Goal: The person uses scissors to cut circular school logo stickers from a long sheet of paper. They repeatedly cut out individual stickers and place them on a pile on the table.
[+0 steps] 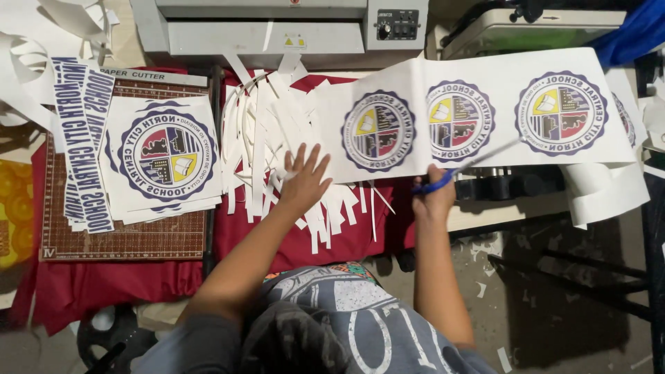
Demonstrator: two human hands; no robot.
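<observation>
from the head camera, the person is cutting a long printed strip [485, 118] of round emblems that is lying across the work surface just in front of the grey laminator [277, 28]. the right hand [433, 197] is closed around the blue handles of the scissors [460, 173], and the blades are reaching up into the strip between the second and third emblem as counted away from the laminator. the left hand [303, 181] is lying flat with fingers spread, gripping nothing, pressing on the heap of white offcuts [267, 145] and the near end of the strip, below the laminator.

judging by how things lie, part of the work looks done: a stack of cut emblem sheets [163, 159] is sitting on the brown cutting mat [125, 235], off to the left of the laminator, with cut lettered strips [83, 138] beside it. at least three emblems are still joined on the strip, with a fourth partly showing at its far end, and the loose tail is curling downward there, so a fair share of the cutting looks left.
</observation>
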